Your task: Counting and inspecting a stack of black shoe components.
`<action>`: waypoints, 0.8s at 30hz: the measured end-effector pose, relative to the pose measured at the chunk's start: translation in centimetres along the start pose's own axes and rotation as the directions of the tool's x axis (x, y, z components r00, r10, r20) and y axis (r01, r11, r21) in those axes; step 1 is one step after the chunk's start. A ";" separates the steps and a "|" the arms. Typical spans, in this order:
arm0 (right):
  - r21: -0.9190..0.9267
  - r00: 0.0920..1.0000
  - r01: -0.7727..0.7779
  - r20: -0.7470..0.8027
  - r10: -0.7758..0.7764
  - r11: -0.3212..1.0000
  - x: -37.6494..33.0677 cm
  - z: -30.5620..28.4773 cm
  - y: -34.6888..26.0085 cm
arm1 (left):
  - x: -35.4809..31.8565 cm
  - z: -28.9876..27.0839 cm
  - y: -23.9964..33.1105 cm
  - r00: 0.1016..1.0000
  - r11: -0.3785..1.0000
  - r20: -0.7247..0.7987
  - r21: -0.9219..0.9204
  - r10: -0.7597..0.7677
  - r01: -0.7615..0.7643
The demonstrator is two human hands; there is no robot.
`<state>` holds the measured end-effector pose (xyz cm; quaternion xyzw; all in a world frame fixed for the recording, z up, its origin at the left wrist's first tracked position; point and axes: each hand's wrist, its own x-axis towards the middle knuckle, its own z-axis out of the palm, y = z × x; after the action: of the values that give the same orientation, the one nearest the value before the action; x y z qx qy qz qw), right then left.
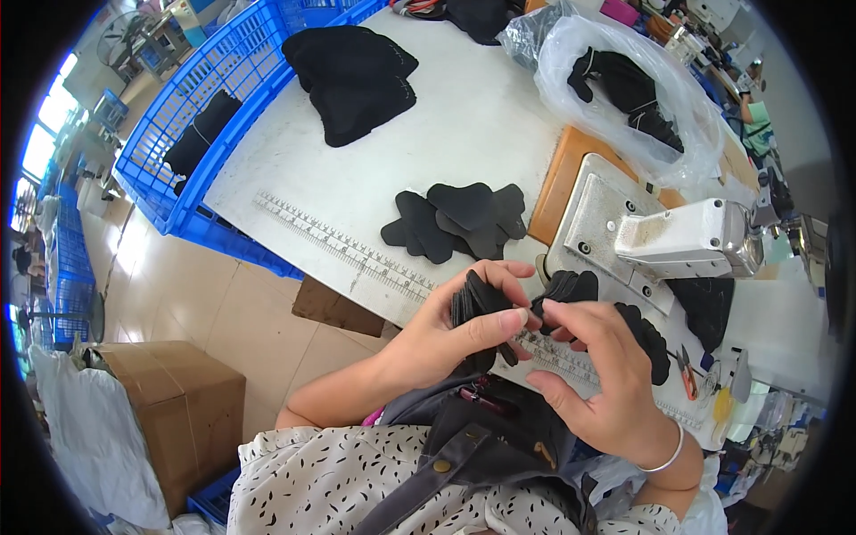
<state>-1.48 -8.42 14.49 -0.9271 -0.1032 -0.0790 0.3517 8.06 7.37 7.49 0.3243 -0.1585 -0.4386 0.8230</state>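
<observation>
A thick stack of black fabric pieces [473,304] is gripped in my left hand [459,325], with the thumb across its face and the fingers around the far side. My right hand [602,379] is just to the right, its thumb spread from the curved fingers and nothing visible between them. Its fingertips are close to the left hand and to a second bundle of black pieces [571,287] on the table; whether they touch either is hard to tell. Beyond my hands lies a loose pile of flat, rounded black pieces [464,212].
The sewing machine [687,239] stands close on the right. A ruler strip [348,250] runs along the white table's [473,98] near edge. Orange-handled snips [687,370] lie at right. Larger black pieces [357,80], a blue crate [192,147] and a plastic bag [571,98] are farther off.
</observation>
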 end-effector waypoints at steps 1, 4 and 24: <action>0.029 1.000 -0.017 -0.015 0.018 0.999 -0.3 0.2 0.2 | 0.1 0.0 -0.2 1.000 1.000 0.004 0.001 -0.005 0.005; 0.182 0.996 -0.051 -0.056 0.062 0.982 -0.9 0.8 0.6 | 0.4 0.3 -0.6 0.999 0.980 -0.008 0.193 0.051 -0.048; -0.154 0.893 0.227 -0.361 -0.268 0.962 -1.5 4.3 1.6 | 0.8 1.4 -1.1 0.993 0.969 -0.052 0.232 0.104 -0.089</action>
<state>-2.16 -6.91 9.92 -0.8913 -0.1462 -0.3059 0.3012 7.05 5.76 7.81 0.4230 -0.1972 -0.3662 0.8050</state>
